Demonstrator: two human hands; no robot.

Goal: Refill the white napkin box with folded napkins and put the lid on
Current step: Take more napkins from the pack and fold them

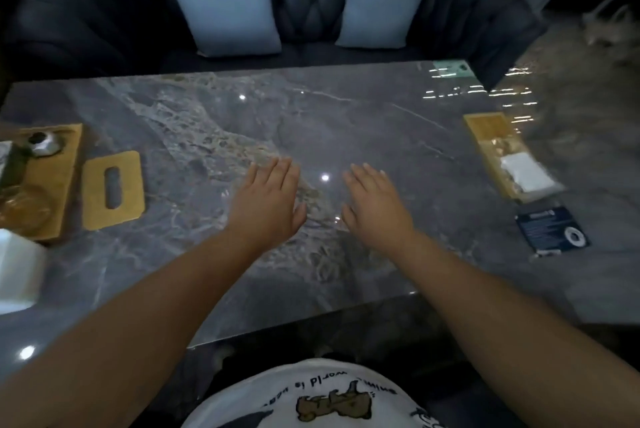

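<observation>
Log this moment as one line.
left hand: open, flat on table | right hand: open, flat | lid: off, left | white napkin box: untouched

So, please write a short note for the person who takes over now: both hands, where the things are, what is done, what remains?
Left hand and right hand: open, flat over the middle of the table, holding nothing.
White napkin box: left edge, partly out of view; contents not visible.
Slotted lid: off, flat on the table beyond the box.
White napkins: in a clear pack, far right.
Done: lid off.
Left: fill the box, fit the lid.
</observation>
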